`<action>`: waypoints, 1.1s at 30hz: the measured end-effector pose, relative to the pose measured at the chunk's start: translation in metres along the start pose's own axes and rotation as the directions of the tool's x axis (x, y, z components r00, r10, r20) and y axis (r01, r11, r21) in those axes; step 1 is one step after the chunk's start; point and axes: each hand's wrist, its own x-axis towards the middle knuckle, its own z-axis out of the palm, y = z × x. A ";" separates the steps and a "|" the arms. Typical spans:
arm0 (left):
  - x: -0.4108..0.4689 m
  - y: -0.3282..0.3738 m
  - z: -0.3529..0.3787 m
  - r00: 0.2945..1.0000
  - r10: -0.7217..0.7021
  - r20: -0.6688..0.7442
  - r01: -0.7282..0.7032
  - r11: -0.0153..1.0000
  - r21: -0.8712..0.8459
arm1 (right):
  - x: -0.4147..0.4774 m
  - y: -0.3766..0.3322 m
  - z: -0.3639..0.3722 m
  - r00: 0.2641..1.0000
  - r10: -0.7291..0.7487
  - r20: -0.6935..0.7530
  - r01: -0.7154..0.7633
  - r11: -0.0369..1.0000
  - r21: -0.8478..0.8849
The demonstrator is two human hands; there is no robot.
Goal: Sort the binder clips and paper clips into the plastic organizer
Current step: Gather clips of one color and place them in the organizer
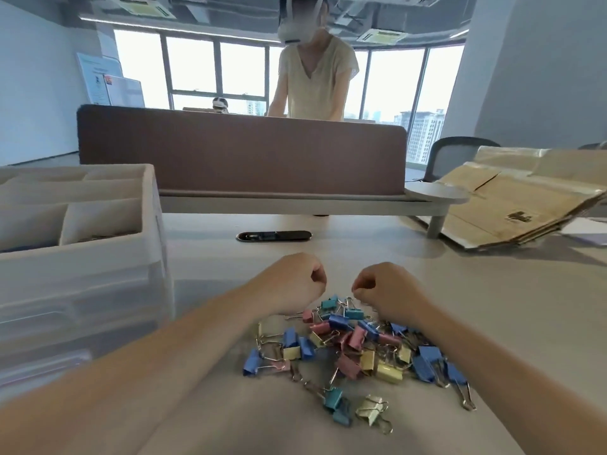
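Left hand [295,284] and right hand [386,292] curl their fingers inward; whether they pinch anything, I cannot tell. The binder clips [354,348] lie heaped just beneath the fingers, the plastic organizer [98,261] well to their left.
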 end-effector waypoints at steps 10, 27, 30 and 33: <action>0.059 -0.018 0.052 0.987 -0.031 0.156 0.006 0.988 0.157 | 0.024 0.030 0.022 0.979 -0.049 0.196 0.082 0.983 -0.166; 0.066 -0.023 0.070 0.994 -0.022 0.106 0.000 0.979 0.204 | 0.030 0.028 0.031 0.975 -0.071 0.212 0.140 0.933 -0.333; 0.062 -0.025 0.068 0.997 0.014 0.075 -0.029 0.980 0.198 | 0.030 0.031 0.028 0.976 -0.057 0.211 0.119 0.948 -0.295; 0.061 -0.032 0.068 0.997 0.029 0.068 -0.037 0.991 0.127 | 0.029 0.030 0.024 0.977 -0.067 0.202 0.123 0.952 -0.281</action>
